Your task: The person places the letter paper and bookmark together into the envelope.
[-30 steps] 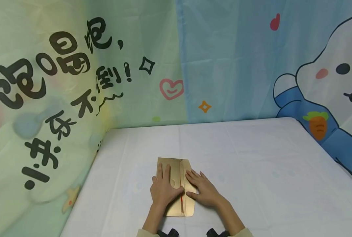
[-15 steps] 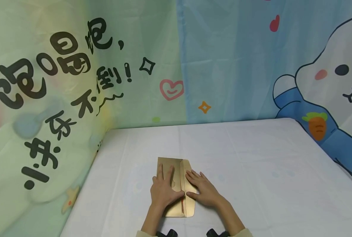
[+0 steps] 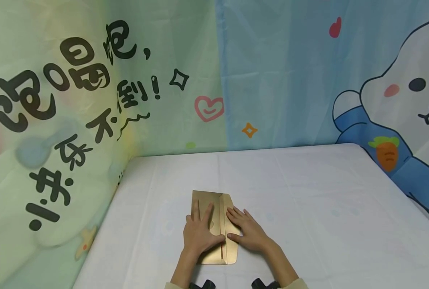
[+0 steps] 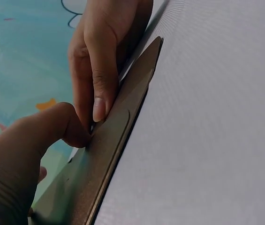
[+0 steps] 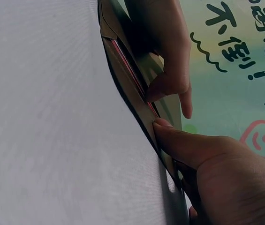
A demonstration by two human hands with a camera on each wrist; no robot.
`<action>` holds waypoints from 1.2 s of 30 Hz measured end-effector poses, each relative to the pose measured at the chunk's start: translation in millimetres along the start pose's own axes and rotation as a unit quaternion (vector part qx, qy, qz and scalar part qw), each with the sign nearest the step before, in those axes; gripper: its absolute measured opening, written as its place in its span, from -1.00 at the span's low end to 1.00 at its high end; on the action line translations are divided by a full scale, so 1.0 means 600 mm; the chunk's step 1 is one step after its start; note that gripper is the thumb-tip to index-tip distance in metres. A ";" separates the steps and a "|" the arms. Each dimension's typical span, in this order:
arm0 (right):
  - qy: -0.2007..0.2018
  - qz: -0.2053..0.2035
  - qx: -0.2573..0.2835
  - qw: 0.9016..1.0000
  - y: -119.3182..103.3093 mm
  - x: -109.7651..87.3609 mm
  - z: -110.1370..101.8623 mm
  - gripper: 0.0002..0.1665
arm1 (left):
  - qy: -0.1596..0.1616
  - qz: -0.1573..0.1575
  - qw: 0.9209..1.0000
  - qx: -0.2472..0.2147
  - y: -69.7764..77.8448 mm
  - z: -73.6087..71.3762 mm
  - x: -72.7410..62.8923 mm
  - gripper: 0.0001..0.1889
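A gold-brown paper envelope (image 3: 208,195) lies on the white table with its long flap (image 3: 231,253) folded out to the right. My left hand (image 3: 200,236) rests on the envelope's body, fingers spread, with the thumb reaching to the opening beside the flap. On the flap lies my right hand (image 3: 249,233), its fingers extended and its thumb close to the left thumb. Through the slit in the right wrist view shows a thin red edge (image 5: 128,63) inside the envelope. Both thumb tips press near the opening there. Most of the envelope's middle is hidden under the left hand.
White cloth (image 3: 308,200) covers the table around the envelope. A printed curtain (image 3: 265,72) with lettering and a cartoon bear stands along the left and back edges. Black wrist devices (image 3: 265,284) show at the bottom of the head view.
My left thumb has slid slightly nearer to me along the opening, and the left index finger has spread a little to the right. My right hand and the envelope stay nearly in place.
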State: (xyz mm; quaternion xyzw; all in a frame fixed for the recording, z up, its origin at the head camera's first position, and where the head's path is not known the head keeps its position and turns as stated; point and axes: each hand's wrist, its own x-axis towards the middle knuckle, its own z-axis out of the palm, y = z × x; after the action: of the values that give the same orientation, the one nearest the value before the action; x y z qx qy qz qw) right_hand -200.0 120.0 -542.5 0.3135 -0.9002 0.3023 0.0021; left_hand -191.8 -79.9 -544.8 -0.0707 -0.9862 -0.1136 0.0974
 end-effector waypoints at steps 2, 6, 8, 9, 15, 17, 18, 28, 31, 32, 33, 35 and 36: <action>-0.004 0.002 -0.001 1.000 0.001 0.001 0.000 -0.14 | -0.003 0.003 1.000 0.001 0.000 -0.002 0.000 0.16; -0.010 0.007 -0.002 1.000 0.003 0.002 0.001 -0.15 | -0.015 0.013 1.000 0.010 -0.001 -0.006 -0.002 0.17; -0.010 0.008 -0.002 1.000 0.004 0.002 0.000 -0.15 | -0.021 0.017 1.000 0.011 -0.001 -0.007 -0.003 0.17; -0.009 0.007 -0.002 1.000 0.004 0.002 0.000 -0.16 | -0.022 0.018 1.000 0.012 -0.001 -0.007 -0.003 0.16; -0.008 0.001 -0.008 1.000 0.002 0.003 0.000 -0.14 | -0.013 0.020 1.000 -0.004 0.000 -0.006 -0.004 0.15; -0.008 0.003 -0.009 1.000 0.001 0.003 0.000 -0.14 | -0.010 0.020 1.000 -0.007 0.001 -0.006 -0.005 0.15; -0.008 0.005 -0.011 1.000 0.000 0.003 0.000 -0.13 | -0.008 0.020 1.000 -0.008 0.001 -0.006 -0.005 0.15; -0.039 0.049 -0.103 0.993 -0.012 0.009 0.009 0.24 | 0.007 0.013 0.999 -0.029 -0.001 0.002 -0.001 0.10; -0.042 0.058 -0.115 0.991 -0.018 0.009 0.010 0.28 | 0.007 0.009 1.000 -0.027 -0.001 0.004 -0.001 0.08; -0.041 0.059 -0.116 0.991 -0.019 0.009 0.010 0.29 | 0.007 0.007 1.000 -0.028 -0.001 0.005 -0.001 0.06; -0.040 0.059 -0.120 0.990 -0.021 0.010 0.010 0.29 | 0.009 0.006 1.000 -0.029 -0.001 0.005 -0.001 0.05; -0.040 0.056 -0.128 0.989 -0.022 0.010 0.011 0.30 | 0.015 0.002 0.999 -0.035 -0.001 0.006 -0.001 0.02; -0.040 0.054 -0.131 0.989 -0.022 0.010 0.011 0.30 | 0.022 -0.002 0.999 -0.038 -0.001 0.006 -0.001 0.01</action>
State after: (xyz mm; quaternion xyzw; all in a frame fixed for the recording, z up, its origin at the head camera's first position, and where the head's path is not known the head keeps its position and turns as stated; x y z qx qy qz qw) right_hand -196.4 104.7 -539.7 0.2732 -0.9471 0.1682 -0.0096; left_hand -192.3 -79.8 -548.6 -0.0703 -0.9789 -0.1529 0.1157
